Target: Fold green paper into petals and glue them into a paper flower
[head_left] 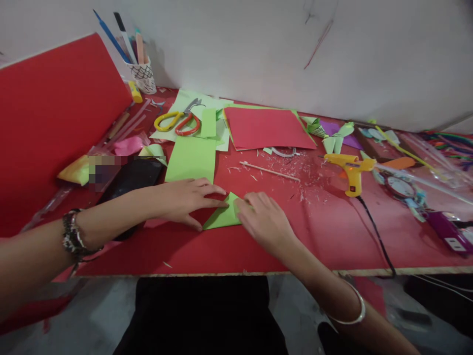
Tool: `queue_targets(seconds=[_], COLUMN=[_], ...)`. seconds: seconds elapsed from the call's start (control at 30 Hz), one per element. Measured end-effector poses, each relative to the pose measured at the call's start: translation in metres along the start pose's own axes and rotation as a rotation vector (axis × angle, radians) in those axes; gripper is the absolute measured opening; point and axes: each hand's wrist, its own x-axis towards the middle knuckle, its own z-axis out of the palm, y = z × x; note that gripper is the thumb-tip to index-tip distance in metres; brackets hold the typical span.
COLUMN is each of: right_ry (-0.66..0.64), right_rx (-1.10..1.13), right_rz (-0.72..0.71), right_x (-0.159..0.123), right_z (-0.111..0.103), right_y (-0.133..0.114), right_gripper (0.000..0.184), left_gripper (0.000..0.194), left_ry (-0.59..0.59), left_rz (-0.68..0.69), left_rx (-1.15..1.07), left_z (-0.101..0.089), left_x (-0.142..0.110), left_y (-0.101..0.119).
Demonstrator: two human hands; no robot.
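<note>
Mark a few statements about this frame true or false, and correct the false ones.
1. The left hand and right hand both touch the folded paper. True.
2. The scissors lie to the right of the glue gun. False: they lie to its left.
3. The stick lies between the right hand and the red sheet. True.
4. The left arm is bare. False: it wears bracelets.
5. The glue gun is yellow. True.
6. The cup lies on its side. False: it stands, holding pens.
</note>
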Motion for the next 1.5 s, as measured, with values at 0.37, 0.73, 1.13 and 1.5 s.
queue_targets(seconds=[0.37,0.73,1.13,1.5], right_ry=[0.003,0.025,0.068,-0.152], right_rx=[0.275,0.397,0.359,0.645], right_rz=[-0.284,-0.002,0.086,-0.18], right_x=[-0.012,-0.046,-0.064,0.0], right_z=[0.0,0.001,0.002,-0.006], right_y=[-0.014,0.027,0.054,0.046], right_gripper=[0.036,0.032,0.024,0.035], left_gripper=[0.067,0.066,0.065,0.06], left_ry=[-0.035,0.009,-0.066,0.123], left_rz=[-0.033,-0.024,-0.064,-0.204], left_rx=[-0.035,-0.059,-0.047,0.096], left_z=[-0.001,-0.001,-0.012,0.003], left_x=[0.0,0.002,0.001,0.026], left_y=[0.0,0.0,0.006,0.034])
